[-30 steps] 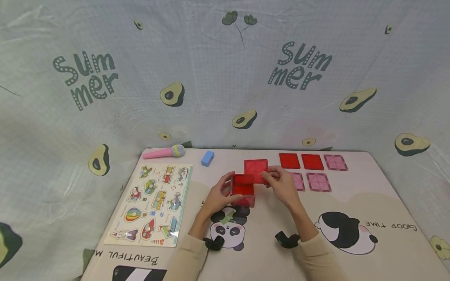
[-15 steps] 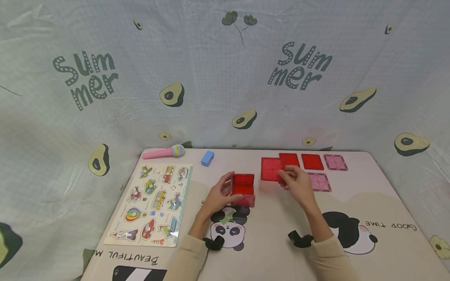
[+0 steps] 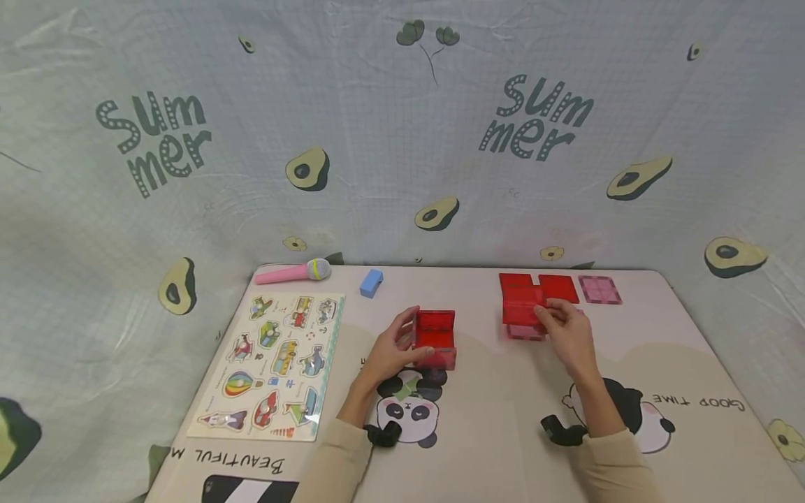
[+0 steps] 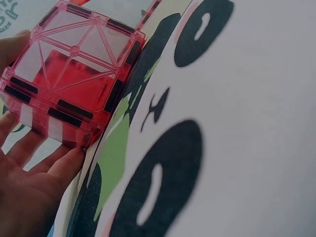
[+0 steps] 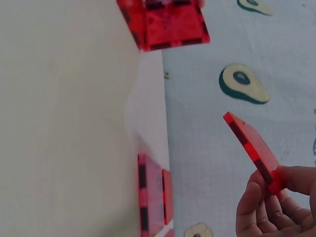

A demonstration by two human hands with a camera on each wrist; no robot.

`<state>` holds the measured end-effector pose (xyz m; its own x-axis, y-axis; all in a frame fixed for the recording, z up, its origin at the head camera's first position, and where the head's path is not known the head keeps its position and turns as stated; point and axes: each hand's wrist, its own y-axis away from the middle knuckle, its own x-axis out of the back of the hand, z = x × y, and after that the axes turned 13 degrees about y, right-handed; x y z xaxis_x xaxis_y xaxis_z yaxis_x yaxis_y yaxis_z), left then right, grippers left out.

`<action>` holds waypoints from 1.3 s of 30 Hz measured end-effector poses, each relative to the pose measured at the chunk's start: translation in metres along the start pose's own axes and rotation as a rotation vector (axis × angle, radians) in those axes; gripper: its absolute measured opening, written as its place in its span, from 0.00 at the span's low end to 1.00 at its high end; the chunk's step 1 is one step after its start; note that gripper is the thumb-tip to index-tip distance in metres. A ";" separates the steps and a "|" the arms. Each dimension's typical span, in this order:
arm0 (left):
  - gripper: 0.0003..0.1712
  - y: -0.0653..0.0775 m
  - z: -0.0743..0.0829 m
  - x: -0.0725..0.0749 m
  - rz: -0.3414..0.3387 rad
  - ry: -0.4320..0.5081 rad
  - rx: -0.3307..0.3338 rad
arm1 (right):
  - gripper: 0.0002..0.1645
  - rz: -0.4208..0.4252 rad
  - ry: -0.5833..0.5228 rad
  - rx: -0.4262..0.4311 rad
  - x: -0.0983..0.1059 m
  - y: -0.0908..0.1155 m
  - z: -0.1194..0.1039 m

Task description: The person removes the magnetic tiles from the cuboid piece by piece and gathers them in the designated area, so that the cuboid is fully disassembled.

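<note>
A small box of see-through red magnetic tiles [image 3: 435,339], its top uncovered, stands on the table above the printed panda. My left hand [image 3: 385,356] holds it, fingers along its left side and thumb across the near wall. The left wrist view shows that near wall [image 4: 74,74] close up, with black magnets along its edges. Farther right, my right hand [image 3: 571,339] pinches a red square magnetic tile [image 3: 519,309] by its right edge. In the right wrist view the tile [image 5: 254,150] is tilted in the air, between thumb and fingers.
Flat tiles lie behind my right hand: a red tile [image 3: 558,288], a pink tile [image 3: 600,290], and others partly covered. A puzzle board [image 3: 270,367] lies on the left. A toy microphone [image 3: 292,272] and a blue block [image 3: 371,283] sit near the back edge.
My right hand has carried the red tile rightward, from over the box to above the flat tiles. The left hand and the box have stayed in place.
</note>
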<state>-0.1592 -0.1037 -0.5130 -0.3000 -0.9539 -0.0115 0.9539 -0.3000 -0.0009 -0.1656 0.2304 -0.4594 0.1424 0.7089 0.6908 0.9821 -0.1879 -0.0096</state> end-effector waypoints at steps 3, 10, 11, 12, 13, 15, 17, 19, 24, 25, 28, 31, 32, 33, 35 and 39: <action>0.49 0.004 0.013 -0.001 -0.018 -0.002 0.002 | 0.31 0.032 -0.018 -0.012 0.006 -0.002 0.008; 0.47 0.010 0.025 -0.002 -0.029 0.009 -0.008 | 0.30 0.115 0.018 -0.065 0.021 -0.009 0.027; 0.47 0.010 0.024 -0.002 -0.030 0.009 -0.009 | 0.30 0.125 0.020 -0.071 0.022 -0.010 0.030; 0.47 0.008 0.018 -0.001 -0.026 0.011 -0.015 | 0.30 0.136 0.016 -0.078 0.024 -0.011 0.032; 0.47 0.006 0.012 0.000 -0.022 0.010 -0.023 | 0.29 0.146 0.015 -0.088 0.026 -0.012 0.036; 0.48 0.002 0.001 0.002 -0.013 0.007 -0.033 | 0.28 0.156 0.013 -0.114 0.029 -0.013 0.042; 0.48 -0.001 -0.009 0.004 -0.005 0.003 -0.044 | 0.28 0.158 0.003 -0.145 0.033 -0.015 0.048; 0.48 -0.003 -0.015 0.005 0.002 -0.003 -0.049 | 0.28 0.162 0.003 -0.170 0.035 -0.017 0.054; 0.47 -0.003 -0.015 0.005 0.009 -0.008 -0.048 | 0.29 0.185 -0.005 -0.203 0.041 -0.021 0.067; 0.47 -0.003 -0.015 0.005 0.011 -0.007 -0.046 | 0.29 0.190 -0.007 -0.207 0.043 -0.021 0.070; 0.48 -0.004 -0.015 0.005 0.009 0.003 -0.037 | 0.29 0.201 -0.011 -0.224 0.047 -0.024 0.076; 0.48 -0.004 -0.014 0.004 0.004 0.012 -0.029 | 0.31 0.205 0.011 -0.257 0.050 -0.026 0.082; 0.48 -0.004 -0.012 0.003 0.000 0.011 -0.025 | 0.31 0.203 0.023 -0.268 0.052 -0.027 0.084; 0.49 -0.003 -0.010 0.003 -0.005 0.010 -0.022 | 0.32 0.199 0.031 -0.281 0.053 -0.027 0.086; 0.49 0.000 -0.001 0.002 -0.020 0.003 -0.017 | 0.32 0.195 0.048 -0.299 0.056 -0.029 0.090; 0.48 0.007 0.017 0.001 -0.044 -0.006 -0.017 | 0.32 0.197 0.062 -0.318 0.062 -0.034 0.100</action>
<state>-0.1528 -0.1069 -0.4959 -0.3419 -0.9397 -0.0053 0.9396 -0.3418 -0.0180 -0.1779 0.3491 -0.4888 0.3076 0.5975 0.7405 0.8481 -0.5250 0.0712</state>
